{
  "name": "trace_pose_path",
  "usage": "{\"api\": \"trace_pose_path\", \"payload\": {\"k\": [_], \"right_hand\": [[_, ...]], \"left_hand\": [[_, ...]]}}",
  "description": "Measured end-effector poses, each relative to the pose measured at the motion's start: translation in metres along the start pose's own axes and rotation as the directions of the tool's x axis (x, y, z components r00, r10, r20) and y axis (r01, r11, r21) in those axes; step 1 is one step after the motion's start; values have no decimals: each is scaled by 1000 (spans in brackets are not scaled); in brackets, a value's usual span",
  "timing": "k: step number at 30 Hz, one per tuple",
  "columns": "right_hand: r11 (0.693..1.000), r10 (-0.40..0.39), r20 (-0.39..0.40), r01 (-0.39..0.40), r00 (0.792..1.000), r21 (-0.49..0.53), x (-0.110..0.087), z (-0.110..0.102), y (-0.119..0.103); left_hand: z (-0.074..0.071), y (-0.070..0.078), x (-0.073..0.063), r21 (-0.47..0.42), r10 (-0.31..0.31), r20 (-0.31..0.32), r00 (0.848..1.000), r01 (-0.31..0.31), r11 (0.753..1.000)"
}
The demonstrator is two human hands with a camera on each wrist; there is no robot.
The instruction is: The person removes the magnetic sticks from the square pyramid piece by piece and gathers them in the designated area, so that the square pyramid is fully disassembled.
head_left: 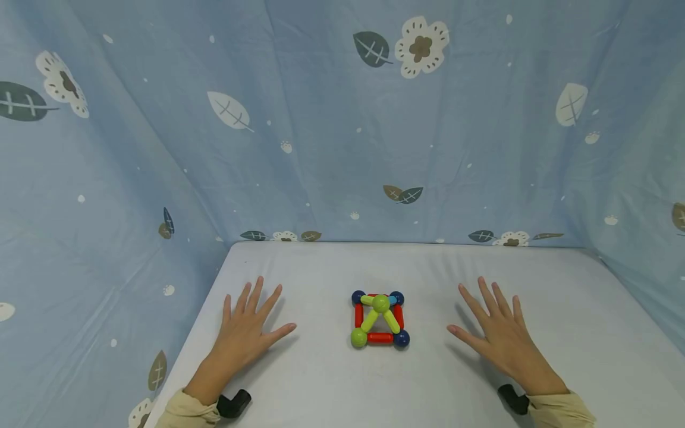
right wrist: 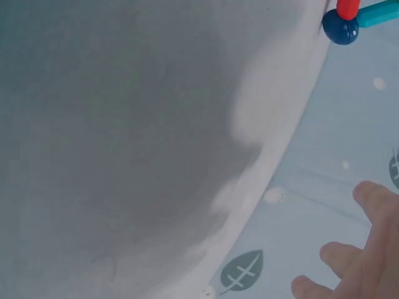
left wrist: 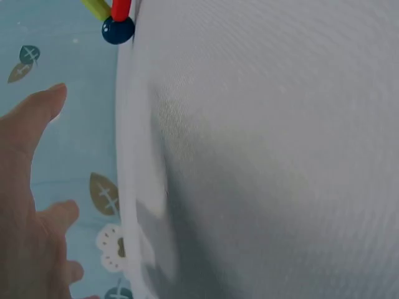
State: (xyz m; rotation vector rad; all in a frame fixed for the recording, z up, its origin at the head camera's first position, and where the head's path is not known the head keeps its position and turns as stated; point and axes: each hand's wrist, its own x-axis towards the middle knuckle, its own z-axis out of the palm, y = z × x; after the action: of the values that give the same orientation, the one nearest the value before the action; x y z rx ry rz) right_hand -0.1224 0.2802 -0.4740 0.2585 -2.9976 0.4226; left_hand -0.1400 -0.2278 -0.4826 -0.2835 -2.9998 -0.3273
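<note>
Holds the left hand [head_left: 243,337] and the right hand [head_left: 502,340] wide and empty, with straight fingers fanned apart (and with both thumbs pointing inward), well apart from the ball-and-rod pyramid [head_left: 381,306] standing between them on the white table [head_left: 321,383].

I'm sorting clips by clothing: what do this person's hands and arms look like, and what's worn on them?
The left hand and right hand show no gloves or rings. The left sleeve and right sleeve are plain beige, lightly creased cloth. A stubby black camera juts out beside each sleeve.
</note>
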Motion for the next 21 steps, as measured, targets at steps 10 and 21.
{"api": "trace_pose_path", "payload": {"k": [10, 21], "right_hand": [[994, -47, 50, 42, 998, 104, 8, -1, -12], [934, -210, -82, 225, 974, 276, 29, -3, -51]], "left_hand": [[2, 12, 7, -243, 58, 110, 992, -30, 969], [-1, 65, 32, -596, 191, 147, 971, -68, 800]]}}
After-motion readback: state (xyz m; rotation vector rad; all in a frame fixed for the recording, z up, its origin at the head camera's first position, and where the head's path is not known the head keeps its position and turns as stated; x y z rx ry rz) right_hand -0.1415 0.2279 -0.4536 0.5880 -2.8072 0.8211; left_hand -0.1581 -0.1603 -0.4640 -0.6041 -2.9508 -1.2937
